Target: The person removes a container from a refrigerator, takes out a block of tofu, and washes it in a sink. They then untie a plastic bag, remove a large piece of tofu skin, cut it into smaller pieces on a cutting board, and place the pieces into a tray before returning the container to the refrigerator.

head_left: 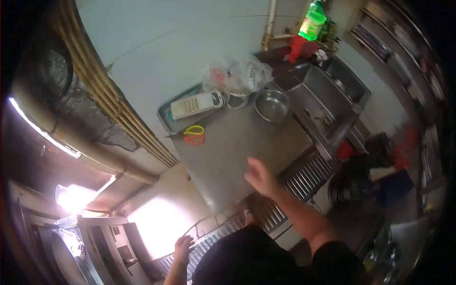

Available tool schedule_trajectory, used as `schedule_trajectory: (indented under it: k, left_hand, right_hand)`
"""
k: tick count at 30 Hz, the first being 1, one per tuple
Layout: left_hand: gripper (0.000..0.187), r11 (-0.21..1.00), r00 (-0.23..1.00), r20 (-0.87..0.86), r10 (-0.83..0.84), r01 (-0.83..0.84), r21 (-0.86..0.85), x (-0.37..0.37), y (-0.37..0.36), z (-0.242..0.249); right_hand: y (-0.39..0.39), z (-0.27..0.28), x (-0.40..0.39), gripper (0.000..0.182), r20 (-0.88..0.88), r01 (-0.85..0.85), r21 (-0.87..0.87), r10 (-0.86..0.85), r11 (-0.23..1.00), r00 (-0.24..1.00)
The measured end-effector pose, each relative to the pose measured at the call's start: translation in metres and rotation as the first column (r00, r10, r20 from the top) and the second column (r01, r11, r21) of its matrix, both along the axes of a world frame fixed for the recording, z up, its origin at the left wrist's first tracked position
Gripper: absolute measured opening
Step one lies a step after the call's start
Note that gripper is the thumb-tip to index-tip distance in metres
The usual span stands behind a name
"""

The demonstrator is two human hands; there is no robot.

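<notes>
My right hand (pixel 261 178) is above the front edge of the metal table (pixel 223 166), its fingers loosely bent and apart, with nothing visible between them. Lower down on the left, my left hand (pixel 184 247) hangs over the floor grating, fingers slightly spread and empty. On the table lie a yellow scissor-like handle (pixel 194 129) and a red one (pixel 194 139). Behind them a white slotted grater (pixel 197 105) rests across a grey tray (pixel 165 118). A round steel bowl (pixel 272 106) stands near clear plastic bags (pixel 249 73).
A double metal sink (pixel 323 95) adjoins the table on the right, with a green liquid bottle (pixel 312 23) behind it. Slatted floor grating (pixel 308 178) runs along the table's front. Pipes (pixel 118 104) line the left wall; shelves (pixel 375 42) stand at right.
</notes>
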State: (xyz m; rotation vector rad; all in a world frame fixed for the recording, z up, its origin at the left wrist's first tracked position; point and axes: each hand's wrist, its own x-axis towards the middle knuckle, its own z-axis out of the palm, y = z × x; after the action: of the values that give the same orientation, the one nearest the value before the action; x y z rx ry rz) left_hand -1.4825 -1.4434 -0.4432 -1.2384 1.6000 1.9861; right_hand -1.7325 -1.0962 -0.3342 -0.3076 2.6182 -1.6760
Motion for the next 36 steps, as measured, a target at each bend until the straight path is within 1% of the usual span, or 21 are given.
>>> schedule_trajectory:
  k: [1,3,4,5,6,7,9,12,14,15,17,19,20,23,26,29,30,32,34,35,36]
  left_hand:
    - [0.027,0.997,0.996,0.043,0.076,-0.075,-0.022,-0.002,0.003,0.010]
    - [0.025,0.966,0.966,0.034,0.255,-0.253,-0.052,-0.008,0.015,0.031]
    - [0.034,0.940,0.941,0.030,0.337,-0.335,-0.058,-0.008,0.020,0.031]
    - [0.042,0.908,0.908,0.027,0.417,-0.415,-0.064,-0.005,0.026,0.029]
    - [0.051,0.869,0.870,0.028,0.492,-0.489,-0.073,-0.007,0.032,0.033]
    - [0.048,0.847,0.847,0.026,0.531,-0.529,-0.051,-0.015,0.042,0.042]
    - [0.043,0.794,0.794,0.029,0.608,-0.608,0.002,-0.038,0.074,0.059]
    - [0.028,0.832,0.833,-0.003,0.553,-0.553,-0.040,-0.086,0.110,0.066]
    - [0.023,0.862,0.862,-0.048,0.505,-0.506,-0.032,-0.128,0.127,0.082]
    - [0.024,0.885,0.885,-0.066,0.460,-0.463,-0.044,-0.148,0.129,0.085]
    - [0.026,0.927,0.926,-0.108,0.362,-0.369,-0.063,-0.185,0.133,0.089]
    - [0.028,0.967,0.964,-0.187,0.189,-0.216,-0.132,-0.222,0.132,0.099]
    - [0.026,0.975,0.963,-0.213,0.166,-0.192,-0.108,-0.238,0.130,0.101]
    - [0.020,0.986,0.936,-0.325,0.135,-0.158,-0.046,-0.270,0.125,0.110]
    - [0.020,0.991,0.923,-0.372,0.096,-0.122,-0.047,-0.276,0.118,0.113]
    - [0.020,0.995,0.927,-0.366,0.079,-0.095,-0.024,-0.254,0.110,0.100]
    - [0.020,0.995,0.939,-0.332,0.086,-0.097,-0.017,-0.245,0.109,0.095]
    - [0.020,0.999,0.941,-0.336,0.039,-0.036,0.013,-0.223,0.102,0.078]
    - [0.019,0.997,0.927,-0.375,-0.016,0.041,0.059,-0.200,0.096,0.074]
    - [0.018,0.993,0.916,-0.401,-0.013,0.060,0.105,-0.190,0.094,0.082]
    - [0.018,0.991,0.910,-0.408,-0.074,0.114,0.073,-0.174,0.082,0.066]
  right_hand:
    - [-0.003,-0.006,-0.058,0.060,0.015,0.003,-0.009,-0.003,1.000,1.000]
    - [-0.004,-0.003,-0.177,0.066,-0.209,0.127,0.035,-0.117,0.991,0.971]
    - [-0.001,0.007,-0.233,0.065,-0.330,0.250,0.068,-0.214,0.966,0.919]
    - [0.001,0.016,-0.286,0.064,-0.446,0.372,0.086,-0.298,0.924,0.844]
    - [0.008,0.025,-0.332,0.058,-0.480,0.486,0.188,-0.352,0.854,0.804]
    - [0.018,0.032,-0.373,0.052,-0.519,0.585,0.286,-0.390,0.759,0.760]
    - [0.045,0.040,-0.447,0.039,-0.398,0.534,0.417,-0.381,0.735,0.835]
    - [0.075,0.080,-0.506,0.032,-0.073,0.145,0.468,-0.125,0.872,0.989]
    - [0.101,0.097,-0.545,0.029,-0.178,0.150,0.066,-0.137,0.986,0.975]
    - [0.110,0.107,-0.555,0.028,-0.227,0.133,-0.143,-0.163,0.981,0.960]
    - [0.121,0.159,-0.552,0.018,-0.207,0.058,-0.396,-0.150,0.916,0.967]
    - [0.125,0.208,-0.534,0.022,-0.167,0.100,-0.402,-0.181,0.910,0.969]
    - [0.126,0.228,-0.523,0.024,-0.149,0.120,-0.407,-0.195,0.906,0.969]
    - [0.130,0.264,-0.497,0.034,-0.235,0.105,-0.271,-0.171,0.957,0.957]
    - [0.132,0.288,-0.485,0.046,-0.402,0.246,-0.108,-0.268,0.963,0.875]
    - [0.123,0.296,-0.486,0.054,-0.380,0.113,-0.328,-0.241,0.938,0.893]
    - [0.123,0.286,-0.508,0.056,-0.572,0.041,-0.249,-0.181,0.968,0.800]
    - [0.120,0.253,-0.540,0.058,-0.652,-0.095,-0.168,-0.038,0.981,0.757]
    - [0.080,0.249,-0.493,0.053,-0.307,-0.041,-0.180,-0.017,0.983,0.952]
    - [0.063,0.251,-0.438,0.049,-0.034,0.093,-0.135,-0.099,0.986,0.995]
    - [0.066,0.230,-0.406,0.044,-0.235,0.141,0.059,-0.124,0.988,0.964]
